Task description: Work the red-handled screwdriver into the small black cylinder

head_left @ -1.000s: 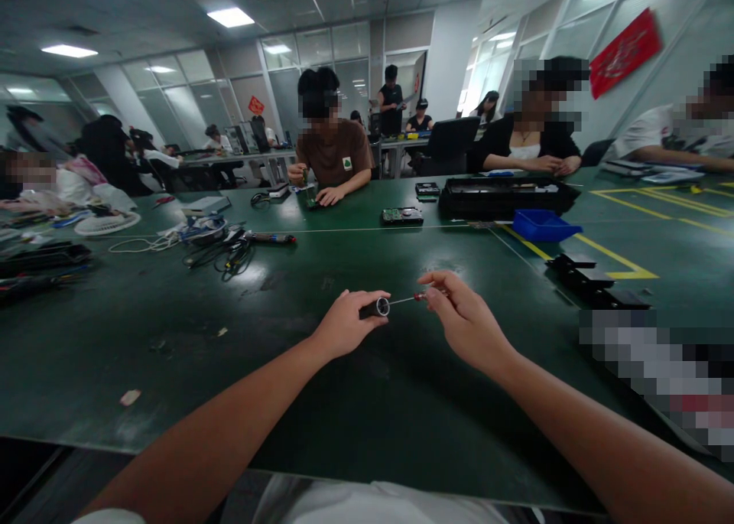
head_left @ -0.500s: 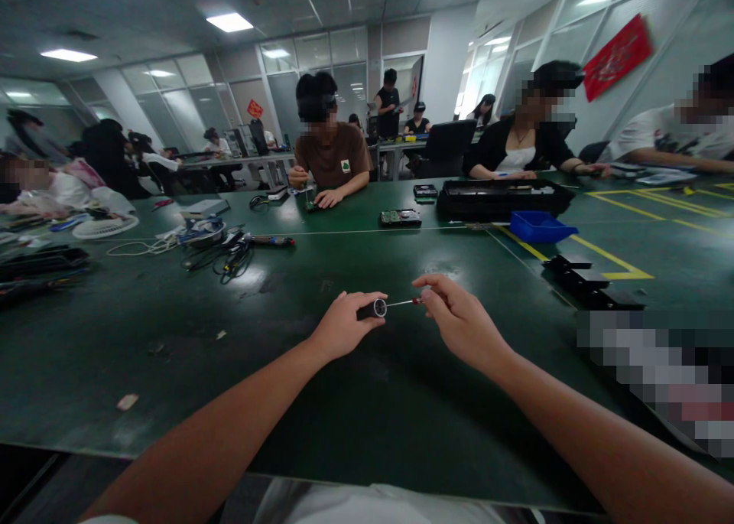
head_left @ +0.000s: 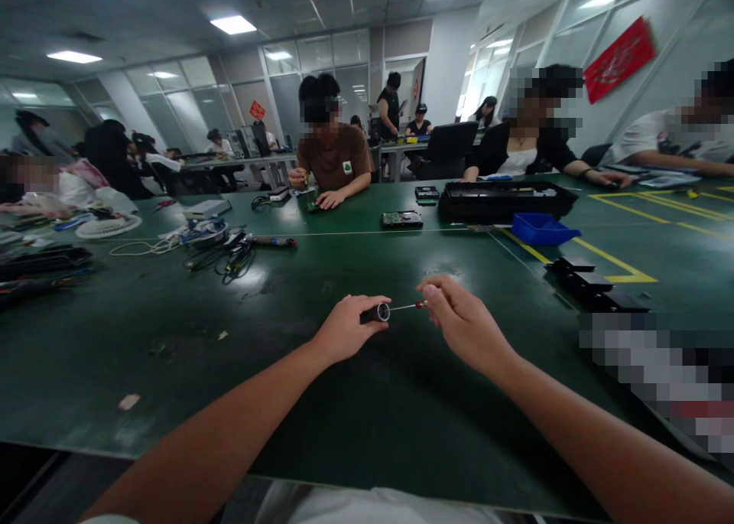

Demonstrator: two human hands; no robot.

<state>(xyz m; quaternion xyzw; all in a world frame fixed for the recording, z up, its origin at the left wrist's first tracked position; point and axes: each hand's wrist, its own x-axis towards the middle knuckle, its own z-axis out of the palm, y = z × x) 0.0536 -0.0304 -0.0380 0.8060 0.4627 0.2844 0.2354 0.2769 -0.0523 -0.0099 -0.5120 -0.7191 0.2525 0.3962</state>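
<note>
From my remote seat, I have the left hand (head_left: 347, 329) gripping a dark cylinder (head_left: 375, 313) over the worktop (head_left: 367, 424), in from its near edge. My right hand (head_left: 456, 314) pinches a red-handled screwdriver (head_left: 420, 304), its shaft pointing at the ringed end; contact I can't tell. A tilted shaft or loosened pinch could, I judge, skid the tip into the left fingers.

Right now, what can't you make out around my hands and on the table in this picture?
All in the head view:
Rear of the dark cylinder: hidden by the left hand.
Most of the thin tool's grip: covered by the right hand.
Whether the tool's tip touches the cylinder: too small to tell.
The lower-right object: pixelated, and cut off by the right edge.
</note>
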